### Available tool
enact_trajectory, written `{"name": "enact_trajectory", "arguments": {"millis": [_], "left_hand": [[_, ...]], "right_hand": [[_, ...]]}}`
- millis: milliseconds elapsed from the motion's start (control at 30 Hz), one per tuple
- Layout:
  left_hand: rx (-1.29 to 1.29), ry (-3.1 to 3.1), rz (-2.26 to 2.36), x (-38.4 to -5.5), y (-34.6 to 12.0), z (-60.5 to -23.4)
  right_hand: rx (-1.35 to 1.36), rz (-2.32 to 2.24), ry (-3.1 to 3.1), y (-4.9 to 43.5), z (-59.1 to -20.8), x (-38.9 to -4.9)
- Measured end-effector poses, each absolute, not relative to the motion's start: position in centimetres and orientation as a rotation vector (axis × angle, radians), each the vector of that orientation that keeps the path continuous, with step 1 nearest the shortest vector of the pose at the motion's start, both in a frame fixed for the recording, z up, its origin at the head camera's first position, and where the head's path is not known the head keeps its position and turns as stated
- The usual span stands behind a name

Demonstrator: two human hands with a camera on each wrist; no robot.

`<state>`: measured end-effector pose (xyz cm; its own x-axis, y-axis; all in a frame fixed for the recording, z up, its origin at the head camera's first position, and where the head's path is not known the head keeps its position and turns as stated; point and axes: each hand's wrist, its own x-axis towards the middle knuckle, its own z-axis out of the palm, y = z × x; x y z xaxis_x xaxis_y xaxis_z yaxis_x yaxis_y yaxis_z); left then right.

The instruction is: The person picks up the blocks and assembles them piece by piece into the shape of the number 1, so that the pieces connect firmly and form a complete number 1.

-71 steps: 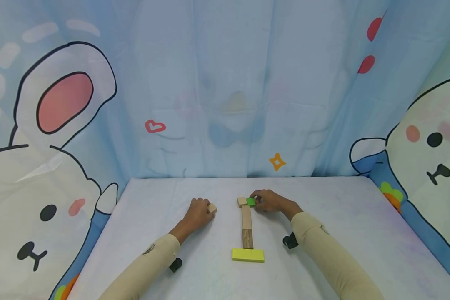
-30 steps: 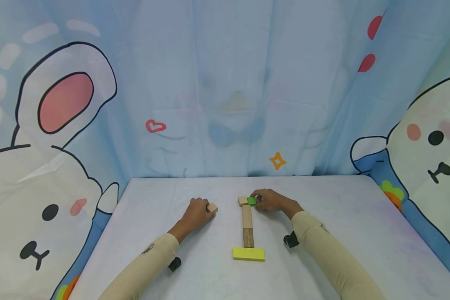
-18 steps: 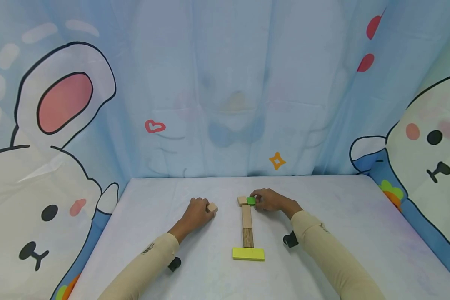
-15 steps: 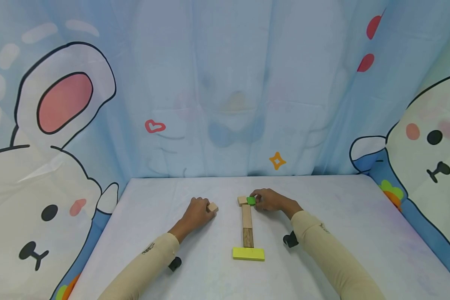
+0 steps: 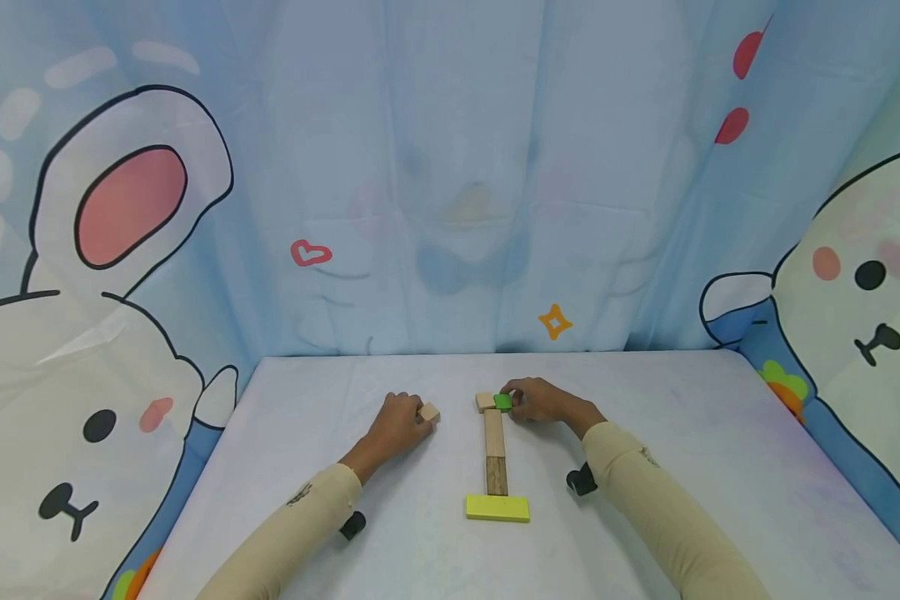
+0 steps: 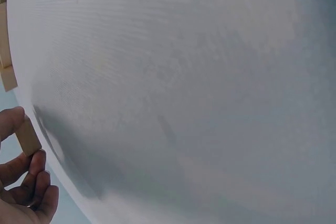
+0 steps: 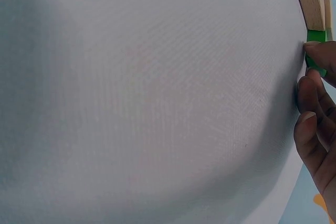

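My left hand (image 5: 399, 425) pinches a small plain wooden block (image 5: 429, 412) between thumb and fingers, left of the laid-out blocks; the same wooden block (image 6: 29, 137) shows in the left wrist view. My right hand (image 5: 537, 400) pinches a green block (image 5: 502, 402) at the far end of the row, where it lies against another small wooden block (image 5: 484, 402). In the right wrist view the green block (image 7: 316, 36) is partly covered by the thumb. Below these two, a light wooden block (image 5: 494, 433) and a darker brown block (image 5: 497, 476) run in line toward a yellow block (image 5: 497, 508).
A white-covered table (image 5: 630, 533) carries all the blocks. Behind it hangs a blue curtain (image 5: 465, 183) with cartoon bears printed on it. Small black cameras (image 5: 582, 480) are strapped under both wrists.
My left hand has shifted slightly to the right and away with its wooden block, which has tilted a little. My right hand stays still at the green block.
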<state>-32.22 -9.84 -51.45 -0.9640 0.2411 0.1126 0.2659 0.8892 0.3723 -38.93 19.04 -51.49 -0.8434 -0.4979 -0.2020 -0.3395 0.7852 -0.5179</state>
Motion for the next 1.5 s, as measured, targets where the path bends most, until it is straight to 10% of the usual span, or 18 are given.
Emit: {"name": "enact_trajectory", "arguments": {"millis": [1500], "left_hand": [[-0.398, -3.031, -0.580, -32.6, -8.2, -51.0]], "right_hand": [[-0.683, -0.694, 2.645, 19.2, -51.5, -38.9]]}}
